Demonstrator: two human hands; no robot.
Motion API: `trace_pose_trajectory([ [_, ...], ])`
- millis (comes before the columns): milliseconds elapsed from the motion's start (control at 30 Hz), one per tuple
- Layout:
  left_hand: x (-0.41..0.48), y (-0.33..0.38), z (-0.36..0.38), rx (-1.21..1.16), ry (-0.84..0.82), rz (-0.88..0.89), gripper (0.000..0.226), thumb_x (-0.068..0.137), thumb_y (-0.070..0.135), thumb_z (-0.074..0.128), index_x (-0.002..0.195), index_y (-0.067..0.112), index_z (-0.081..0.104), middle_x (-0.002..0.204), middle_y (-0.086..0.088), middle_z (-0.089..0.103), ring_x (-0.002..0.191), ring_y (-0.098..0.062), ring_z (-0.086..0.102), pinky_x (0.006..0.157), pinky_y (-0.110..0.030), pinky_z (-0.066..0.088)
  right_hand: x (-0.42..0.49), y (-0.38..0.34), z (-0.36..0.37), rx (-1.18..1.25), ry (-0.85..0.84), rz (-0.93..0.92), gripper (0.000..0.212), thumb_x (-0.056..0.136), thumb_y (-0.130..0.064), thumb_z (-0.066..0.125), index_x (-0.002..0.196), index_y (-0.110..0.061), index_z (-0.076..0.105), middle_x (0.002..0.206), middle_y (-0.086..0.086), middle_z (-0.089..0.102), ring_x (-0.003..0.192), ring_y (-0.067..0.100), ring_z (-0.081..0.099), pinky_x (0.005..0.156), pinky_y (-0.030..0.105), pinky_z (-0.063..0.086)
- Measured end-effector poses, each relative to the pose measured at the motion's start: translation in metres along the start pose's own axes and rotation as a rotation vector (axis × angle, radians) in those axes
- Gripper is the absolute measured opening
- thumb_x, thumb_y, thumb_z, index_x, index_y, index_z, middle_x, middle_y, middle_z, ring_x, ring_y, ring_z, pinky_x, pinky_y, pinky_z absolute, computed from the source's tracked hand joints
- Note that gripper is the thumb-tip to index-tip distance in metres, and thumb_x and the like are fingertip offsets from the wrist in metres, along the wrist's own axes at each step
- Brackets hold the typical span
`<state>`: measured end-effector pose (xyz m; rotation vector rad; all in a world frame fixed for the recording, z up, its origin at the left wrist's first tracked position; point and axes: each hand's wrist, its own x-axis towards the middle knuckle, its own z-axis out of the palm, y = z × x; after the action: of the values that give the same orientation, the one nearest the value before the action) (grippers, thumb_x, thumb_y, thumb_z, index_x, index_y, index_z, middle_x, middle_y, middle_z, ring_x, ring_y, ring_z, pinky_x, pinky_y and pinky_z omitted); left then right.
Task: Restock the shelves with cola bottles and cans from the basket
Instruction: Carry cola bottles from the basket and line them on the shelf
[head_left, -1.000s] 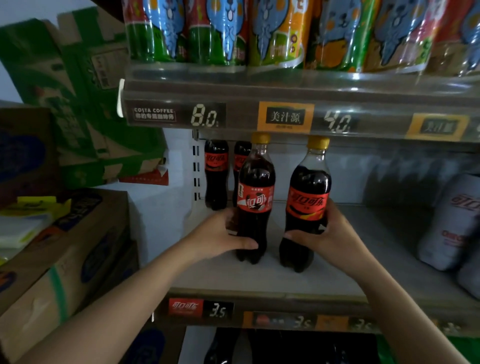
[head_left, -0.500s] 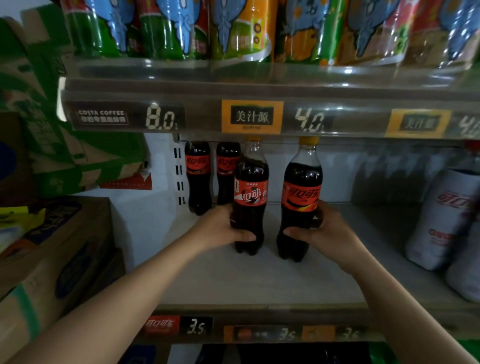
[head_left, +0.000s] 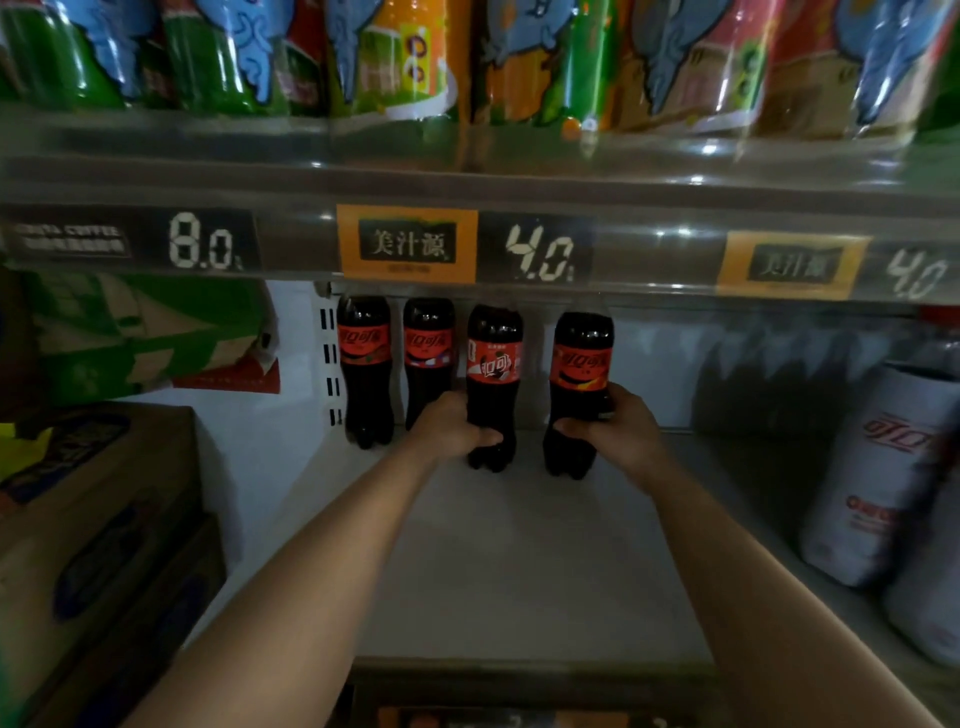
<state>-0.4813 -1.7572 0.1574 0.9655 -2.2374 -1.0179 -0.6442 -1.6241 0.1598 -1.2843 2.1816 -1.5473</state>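
The left hand (head_left: 452, 426) curls round the left bottle (head_left: 493, 364) below its label; the right hand (head_left: 618, 431) grips the right bottle (head_left: 582, 358) likewise. Both are upright, far back over the shelf (head_left: 519, 561). Full of cola, they likely feel heavy, rigid and smooth, so this low hold seems steadiest.

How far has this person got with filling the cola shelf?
Done: two rear bottles stand at the back. In hand: the left hand grips a third bottle, the right hand a fourth bottle. Left: bare shelf in front; the basket is out of view.
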Motion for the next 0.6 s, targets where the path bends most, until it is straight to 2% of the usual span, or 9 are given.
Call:
trace_pose_trajectory([
  [67,0.008,-0.001,0.003,-0.011,0.003,0.008,0.064,0.077,0.014,0.077,0.136,0.010,0.051,0.131,-0.009,0.060,0.123,-0.024,0.056,0.107,-0.041,0.042,0.008,0.004,-0.002,-0.017,-0.007,-0.006,0.060,0.070,-0.017,0.082,0.125,-0.013,0.059,0.122,0.007,0.066,0.112,0.025,0.062,0.098,0.041,0.048],
  [200,0.019,-0.003,0.008,-0.057,0.007,0.016,0.066,0.078,0.009,0.076,0.138,0.009,0.048,0.134,-0.010,0.058,0.125,-0.024,0.053,0.109,-0.042,0.041,0.021,0.009,-0.005,-0.038,0.006,-0.008,0.060,0.074,-0.014,0.080,0.130,-0.010,0.055,0.127,0.008,0.063,0.114,0.027,0.060,0.089,0.028,0.044],
  [600,0.042,-0.005,0.022,-0.116,0.006,0.044,0.066,0.081,0.006,0.073,0.139,0.011,0.043,0.140,-0.010,0.052,0.131,-0.026,0.047,0.111,-0.045,0.038,0.042,0.024,-0.017,-0.116,0.013,-0.002,0.060,0.080,-0.018,0.075,0.134,-0.012,0.050,0.132,0.009,0.060,0.120,0.027,0.055,0.089,0.025,0.038],
])
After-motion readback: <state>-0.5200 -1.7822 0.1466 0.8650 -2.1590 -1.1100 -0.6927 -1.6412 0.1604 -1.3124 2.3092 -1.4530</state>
